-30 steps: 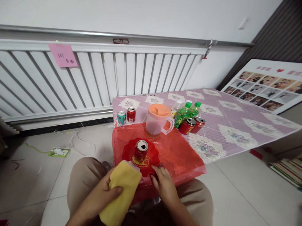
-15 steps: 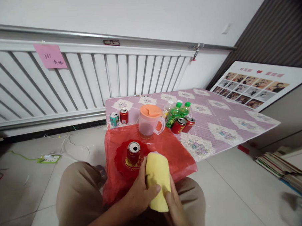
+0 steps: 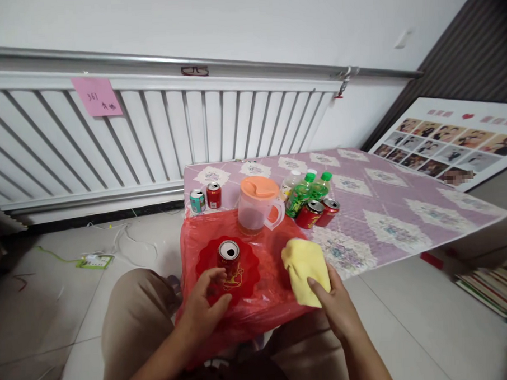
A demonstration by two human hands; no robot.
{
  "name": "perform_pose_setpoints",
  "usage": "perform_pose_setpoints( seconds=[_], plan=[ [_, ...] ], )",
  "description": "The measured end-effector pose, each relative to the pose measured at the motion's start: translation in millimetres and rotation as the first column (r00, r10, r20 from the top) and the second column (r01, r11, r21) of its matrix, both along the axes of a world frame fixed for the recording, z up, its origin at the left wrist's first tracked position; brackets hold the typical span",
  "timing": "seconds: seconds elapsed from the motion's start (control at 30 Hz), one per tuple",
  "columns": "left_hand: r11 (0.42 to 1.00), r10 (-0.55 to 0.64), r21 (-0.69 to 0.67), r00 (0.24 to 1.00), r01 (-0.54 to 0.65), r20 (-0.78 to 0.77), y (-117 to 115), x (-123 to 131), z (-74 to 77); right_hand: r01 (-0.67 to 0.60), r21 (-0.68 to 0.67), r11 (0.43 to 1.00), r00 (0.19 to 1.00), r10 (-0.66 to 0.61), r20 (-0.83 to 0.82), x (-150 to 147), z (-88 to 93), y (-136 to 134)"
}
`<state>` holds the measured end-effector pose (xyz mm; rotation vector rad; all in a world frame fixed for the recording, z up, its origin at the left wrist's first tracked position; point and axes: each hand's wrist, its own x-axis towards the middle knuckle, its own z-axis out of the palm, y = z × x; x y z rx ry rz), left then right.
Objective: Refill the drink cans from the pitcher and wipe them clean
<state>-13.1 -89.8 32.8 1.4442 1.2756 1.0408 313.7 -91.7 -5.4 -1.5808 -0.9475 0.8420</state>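
Note:
A folded yellow cloth (image 3: 306, 269) is held in my right hand (image 3: 334, 301), thumb on top, above the right part of the red plastic sheet (image 3: 262, 307). My left hand (image 3: 206, 304) has its fingers apart and curved, just in front of a dark red can (image 3: 228, 262); whether the fingertips touch it I cannot tell. The can stands upright with its top opened, on a red scalloped plate (image 3: 250, 285) with gold markings. Behind the plate stands a clear pitcher (image 3: 254, 209) with an orange lid and a little liquid at its bottom.
A teal can (image 3: 197, 201) and a red can (image 3: 214, 196) stand left of the pitcher. To its right are green-capped bottles (image 3: 300, 196) and two red cans (image 3: 310, 215). A purple floral cloth (image 3: 384, 201) covers the table. A radiator (image 3: 158, 132) lines the wall.
My hands have moved apart. The left let go of the yellow cloth and went left to the can; the right carried the cloth to the right. The view shifted slightly.

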Motion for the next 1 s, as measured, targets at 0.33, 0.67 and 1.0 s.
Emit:
perform_pose_setpoints(
  seconds=[0.33, 0.67, 1.0],
  plan=[
    [0.990, 0.012, 0.142, 0.991, 0.007, -0.134, 63, -9, -13.1, -0.012, 0.036, 0.999, 0.843, -0.009, 0.538, 7, -3.6, 31],
    [0.976, -0.201, 0.067, 0.975, 0.207, -0.094, 85, 4, -13.2, -0.044, 0.066, 0.997, 0.819, -0.002, 0.573, -16, 14.0, 28],
    [0.979, -0.026, 0.197, 0.994, 0.047, -0.108, 92, 5, -26.2, -0.064, 0.144, 0.988, 0.972, 0.029, 0.233, -42, 38.2, 98]
  ],
)
